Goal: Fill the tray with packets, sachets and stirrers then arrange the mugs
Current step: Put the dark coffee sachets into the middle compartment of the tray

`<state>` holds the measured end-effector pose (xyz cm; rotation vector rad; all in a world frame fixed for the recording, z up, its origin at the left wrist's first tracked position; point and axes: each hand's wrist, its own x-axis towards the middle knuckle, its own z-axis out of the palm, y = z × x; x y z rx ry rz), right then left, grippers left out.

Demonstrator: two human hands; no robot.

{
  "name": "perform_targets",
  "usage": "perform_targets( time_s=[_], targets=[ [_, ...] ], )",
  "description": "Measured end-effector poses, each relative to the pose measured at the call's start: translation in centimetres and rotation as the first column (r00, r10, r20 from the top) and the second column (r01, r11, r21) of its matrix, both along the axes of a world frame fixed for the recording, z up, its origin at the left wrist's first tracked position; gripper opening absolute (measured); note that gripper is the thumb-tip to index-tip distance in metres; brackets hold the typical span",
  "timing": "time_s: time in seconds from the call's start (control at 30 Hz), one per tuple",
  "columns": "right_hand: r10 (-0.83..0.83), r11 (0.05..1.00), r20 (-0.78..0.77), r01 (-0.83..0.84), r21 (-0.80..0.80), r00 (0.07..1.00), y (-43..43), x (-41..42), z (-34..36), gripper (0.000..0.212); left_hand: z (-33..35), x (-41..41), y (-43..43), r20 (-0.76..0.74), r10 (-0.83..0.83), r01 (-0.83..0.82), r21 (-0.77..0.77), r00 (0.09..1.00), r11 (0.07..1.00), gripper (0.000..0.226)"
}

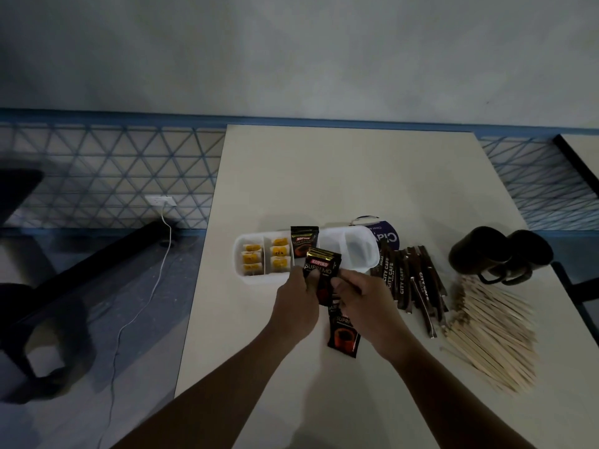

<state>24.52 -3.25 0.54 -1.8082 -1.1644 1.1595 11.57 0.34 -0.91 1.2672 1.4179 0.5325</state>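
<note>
A white compartment tray (363, 236) lies on the table. Its two left sections hold yellow tea packets (279, 252), and one black coffee packet (304, 240) stands in the middle section. My left hand (296, 303) and right hand (356, 298) both pinch another black coffee packet (321, 265) just in front of the tray. More black coffee packets (344, 335) lie under my hands. Dark stick sachets (411, 280) lie to the right, then a pile of wooden stirrers (489, 332). Two dark mugs (499, 254) lie on their sides at the far right.
A purple round lid or cup (385, 234) sits behind the tray's right end. The pale table (340, 176) ends at left near my left forearm. A black chair (42, 319) and a white cable (142, 303) are on the floor at left. A second table edge (577, 157) shows at right.
</note>
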Motion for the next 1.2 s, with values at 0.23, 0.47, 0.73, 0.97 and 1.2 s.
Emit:
perform_targets(
  time_s=[0.23, 0.47, 0.73, 0.97, 1.2],
  targets=[
    [-0.008, 0.998, -0.123, 0.000, -0.067, 0.992, 1.2, -0.7, 0.4, 0.015, 0.9, -0.1, 0.7, 0.008, 0.036, -0.037, 0.082, 0.999, 0.996, 0.025],
    [-0.059, 0.991, -0.151, 0.040, -0.124, 0.987, 3.3, -0.6, 1.2, 0.019, 1.4, -0.8, 2.3, 0.044, 0.027, -0.032, 0.108, 0.999, 0.994, 0.019],
    [-0.011, 0.996, 0.101, 0.020, -0.089, 0.995, 6.4, 0.5, 1.3, 0.015, 1.4, -3.4, 5.7, -0.156, -0.028, 0.055, 0.171, 0.987, 0.984, 0.017],
    [0.136, 0.990, 0.406, -0.138, -0.025, 0.904, 9.3, 1.1, 1.4, 0.021, 1.1, -5.7, 8.6, -0.569, -0.204, 0.380, 0.210, 0.797, 0.901, 0.102],
    [0.249, 0.965, 0.504, -0.259, -0.052, 0.827, 10.9, 0.0, 0.3, 0.025, -0.1, -5.9, 9.4, -0.725, -0.359, 0.483, -0.040, 0.588, 0.875, 0.118]
  ],
)
